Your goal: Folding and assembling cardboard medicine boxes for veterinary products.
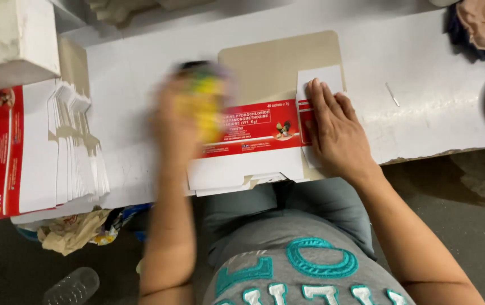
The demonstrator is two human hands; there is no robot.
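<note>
From the head view, your right hand lies flat and spread, palm down, fingers pointing toward twelve o'clock, pressing on the right end of a flattened carton blank. It grips nothing; it only holds the blank against the white table. The blank sits at the table's near edge, right in front of you: a red printed band with white lettering and a small picture runs across its middle, plain white panels lie below at six o'clock, and a brownish unprinted panel with rounded corners opens out above at twelve o'clock. A small white flap shows just above your fingertips.

Your left hand is blurred, raised over the left end of the blank at about nine o'clock from your right hand. It is closed around a yellow and green object, too smeared to tell its kind.

Off at nine o'clock of the blank, well apart, a stack of flat cartons in the same red and white lies fanned out. Below it, crumpled paper and a clear plastic bottle sit on the floor. A thin pale stick rests on the table at two o'clock
</note>
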